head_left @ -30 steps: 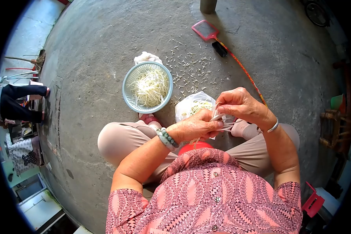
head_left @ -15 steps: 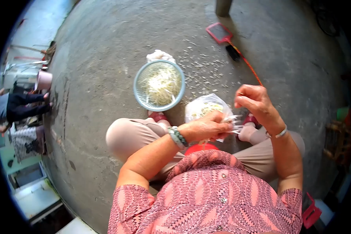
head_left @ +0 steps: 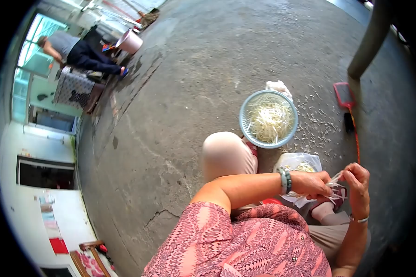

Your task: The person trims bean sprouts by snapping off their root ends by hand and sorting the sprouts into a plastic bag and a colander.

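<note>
My left hand (head_left: pixel 311 183), below a bracelet-ringed wrist, is closed round a small bunch of bean sprouts (head_left: pixel 336 189) whose white stems stick out to the right. Beside it, my right hand (head_left: pixel 357 179) pinches the end of a sprout at the top of that bunch. Under and behind my left hand lies a clear plastic bag (head_left: pixel 315 160) with more sprouts in it. Farther forward, a blue-grey round basket (head_left: pixel 245 121) holds a heap of pale sprouts (head_left: pixel 270 121).
A white cloth or bag (head_left: pixel 279 87) touches the basket's far side. Small bits (head_left: pixel 316 124) are scattered over the floor. A red swatter (head_left: pixel 343 95) lies near a post (head_left: pixel 370 46). At the far left another person (head_left: pixel 85 53) bends over a covered table (head_left: pixel 73 88), near a pink bucket (head_left: pixel 130 42).
The view has turned left, so the basket and hands appear farther right. My right hand has come to the bunch and now pinches a sprout. The other person now bends over the table.
</note>
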{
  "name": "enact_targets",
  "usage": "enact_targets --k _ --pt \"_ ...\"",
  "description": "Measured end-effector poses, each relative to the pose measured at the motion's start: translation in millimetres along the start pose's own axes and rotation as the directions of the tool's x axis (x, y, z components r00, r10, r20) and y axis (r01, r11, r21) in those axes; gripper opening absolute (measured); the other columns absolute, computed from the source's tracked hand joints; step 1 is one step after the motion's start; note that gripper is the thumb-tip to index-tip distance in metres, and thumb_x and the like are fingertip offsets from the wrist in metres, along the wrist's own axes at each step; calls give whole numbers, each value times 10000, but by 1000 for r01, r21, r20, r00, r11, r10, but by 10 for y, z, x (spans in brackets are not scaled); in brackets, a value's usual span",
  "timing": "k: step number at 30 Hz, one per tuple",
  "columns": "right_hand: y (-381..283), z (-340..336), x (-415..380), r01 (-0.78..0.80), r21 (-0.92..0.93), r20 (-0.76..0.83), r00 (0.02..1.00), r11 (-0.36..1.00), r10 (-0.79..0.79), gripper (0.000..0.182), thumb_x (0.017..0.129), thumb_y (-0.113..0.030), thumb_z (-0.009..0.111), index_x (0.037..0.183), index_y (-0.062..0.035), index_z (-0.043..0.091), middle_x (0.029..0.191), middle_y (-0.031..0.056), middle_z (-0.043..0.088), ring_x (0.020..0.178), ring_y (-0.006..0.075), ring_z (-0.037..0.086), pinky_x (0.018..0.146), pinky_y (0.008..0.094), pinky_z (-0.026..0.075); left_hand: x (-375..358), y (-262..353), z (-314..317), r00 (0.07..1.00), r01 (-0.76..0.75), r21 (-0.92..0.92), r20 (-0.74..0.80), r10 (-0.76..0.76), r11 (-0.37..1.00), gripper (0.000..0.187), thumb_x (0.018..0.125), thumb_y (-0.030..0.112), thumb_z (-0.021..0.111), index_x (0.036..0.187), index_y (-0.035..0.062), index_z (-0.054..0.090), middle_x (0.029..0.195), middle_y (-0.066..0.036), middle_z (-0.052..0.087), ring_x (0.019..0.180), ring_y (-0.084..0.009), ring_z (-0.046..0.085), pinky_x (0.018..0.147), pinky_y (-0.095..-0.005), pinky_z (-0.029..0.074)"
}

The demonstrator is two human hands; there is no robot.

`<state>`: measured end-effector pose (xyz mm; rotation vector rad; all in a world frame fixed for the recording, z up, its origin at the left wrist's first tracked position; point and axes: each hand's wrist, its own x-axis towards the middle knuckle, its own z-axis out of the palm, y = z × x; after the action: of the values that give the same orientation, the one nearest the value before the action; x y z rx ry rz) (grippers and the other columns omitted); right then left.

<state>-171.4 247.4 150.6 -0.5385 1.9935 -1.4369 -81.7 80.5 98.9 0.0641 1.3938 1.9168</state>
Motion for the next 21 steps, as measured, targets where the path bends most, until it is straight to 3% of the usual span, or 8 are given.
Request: enact_targets --k 4,8,9,10,13,14,17,21 --pt "193 -61 7 -3 125 -73 997 992 12 117 859 -97 540 815 3 582 719 15 572 690 73 527 638 221 428 15 -26 -18 999 -18 -67 -46 15 998 226 830 223 560 675 59 554 566 4 508 455 -90 444 418 -247 346" --pt "26 30 23 -83 26 -38 996 996 84 146 861 -120 542 872 -3 628 759 -2 566 699 68 514 640 212 418 -52 -15 -74 993 -27 -72 -117 18 997 230 815 245 610 688 62 554 565 17 493 480 -80 440 422 -250 342" --pt "-46 82 2 -142 72 -47 988 987 146 145 853 -129 552 857 -6 629 763 -2 568 710 69 512 635 210 416 -24 9 -14 996 -28 -75 -88 21 997 232 821 244 611 685 66 549 561 26 482 481 -73 431 420 -249 332" --pt "-85 52 -7 -87 -4 -13 996 996 87 156 853 -140 553 856 -5 631 766 7 579 713 81 516 634 216 419 -13 75 2 999 -42 -102 21 45 994 328 858 283 568 592 93 537 526 33 473 434 -74 405 402 -238 324" --pt "-58 -54 66 -17 -58 49 999 998 20 211 886 -148 513 854 27 627 788 49 613 771 119 586 721 260 476 -8 68 -61 999 40 -15 10 -39 999 313 924 325 545 709 98 554 581 42 474 478 -47 406 425 -214 329" --pt "-44 -52 73 -83 103 56 995 991 77 212 889 -139 513 867 39 626 801 61 624 786 120 596 745 265 482 22 -10 -74 999 45 -40 18 -45 998 287 945 316 534 760 97 541 614 44 466 491 -41 394 435 -207 317" --pt "129 -114 104 -116 184 159 983 976 87 214 908 -159 545 909 37 632 832 52 633 824 114 596 782 258 488 -19 -38 -67 995 33 -207 95 -13 978 273 972 284 517 781 90 496 623 48 424 486 -23 334 418 -186 250" --pt "194 -181 127 -120 205 272 960 971 61 229 904 -180 575 928 38 640 846 54 644 831 112 598 787 261 482 22 -47 -95 991 51 -286 130 -15 957 265 978 283 512 796 92 490 626 51 404 487 -17 297 416 -189 215"
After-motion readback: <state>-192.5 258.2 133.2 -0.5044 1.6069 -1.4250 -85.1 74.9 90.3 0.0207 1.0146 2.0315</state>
